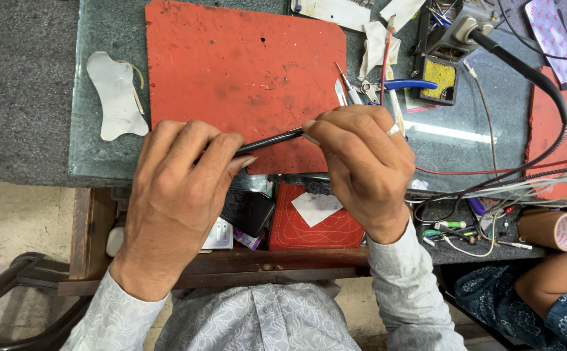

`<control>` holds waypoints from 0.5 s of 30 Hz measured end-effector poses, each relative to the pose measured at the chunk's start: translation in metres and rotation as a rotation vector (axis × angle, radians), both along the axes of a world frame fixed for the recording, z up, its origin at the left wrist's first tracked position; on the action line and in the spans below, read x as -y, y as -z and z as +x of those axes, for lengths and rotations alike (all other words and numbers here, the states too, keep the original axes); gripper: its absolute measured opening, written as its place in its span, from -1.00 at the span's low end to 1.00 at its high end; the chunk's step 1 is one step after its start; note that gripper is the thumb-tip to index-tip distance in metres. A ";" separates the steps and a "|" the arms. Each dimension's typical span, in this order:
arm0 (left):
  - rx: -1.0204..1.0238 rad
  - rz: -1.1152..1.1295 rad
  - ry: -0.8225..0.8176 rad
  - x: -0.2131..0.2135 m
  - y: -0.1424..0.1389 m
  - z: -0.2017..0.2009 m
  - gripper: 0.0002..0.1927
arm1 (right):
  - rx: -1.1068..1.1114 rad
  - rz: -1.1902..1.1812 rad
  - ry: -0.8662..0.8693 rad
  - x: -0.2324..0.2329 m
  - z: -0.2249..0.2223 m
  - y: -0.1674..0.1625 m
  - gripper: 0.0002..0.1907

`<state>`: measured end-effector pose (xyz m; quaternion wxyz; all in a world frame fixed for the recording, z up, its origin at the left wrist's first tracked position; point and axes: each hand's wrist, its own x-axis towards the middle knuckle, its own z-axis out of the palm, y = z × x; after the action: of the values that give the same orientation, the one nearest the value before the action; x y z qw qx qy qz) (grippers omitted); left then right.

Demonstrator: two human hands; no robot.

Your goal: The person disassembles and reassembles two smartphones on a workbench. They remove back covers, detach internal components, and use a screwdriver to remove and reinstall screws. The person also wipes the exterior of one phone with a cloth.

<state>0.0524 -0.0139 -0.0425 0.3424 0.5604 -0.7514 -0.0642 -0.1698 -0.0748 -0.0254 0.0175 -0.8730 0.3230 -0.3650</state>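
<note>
Both hands grip one thin black flat object (272, 138), seen edge-on like a slim phone or panel, held over the near edge of a worn red mat (244, 71). My left hand (176, 195) wraps its left end, with the fingers curled over it. Thumb and fingertips of my right hand (361, 162) pinch the right end; a ring shows on one finger. Most of the object is hidden under the two hands.
A white plastic piece (116, 94) lies left of the mat. Blue-handled pliers (403, 84), tweezers and paper scraps sit at its right. A soldering stand (449, 39), thick black cable (537, 81) and tangled wires fill the right side. Another person's arm (556, 286) is at lower right.
</note>
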 end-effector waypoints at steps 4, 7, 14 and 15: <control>-0.007 -0.007 0.003 0.001 0.001 0.000 -0.80 | -0.014 -0.006 0.005 0.000 0.000 0.003 -0.78; 0.000 -0.010 0.005 0.003 0.001 0.001 -0.79 | -0.009 0.030 -0.015 0.002 0.002 0.004 -0.77; 0.000 -0.007 0.001 0.004 -0.001 0.001 -0.78 | 0.115 0.224 0.004 0.002 -0.001 0.012 -0.76; -0.016 -0.001 -0.004 0.003 -0.001 0.002 -0.78 | 0.175 0.323 0.002 0.001 -0.002 0.015 -0.75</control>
<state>0.0539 -0.0166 -0.0412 0.3488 0.5613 -0.7474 -0.0678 -0.1715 -0.0757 -0.0406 0.1851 -0.8234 0.3757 -0.3828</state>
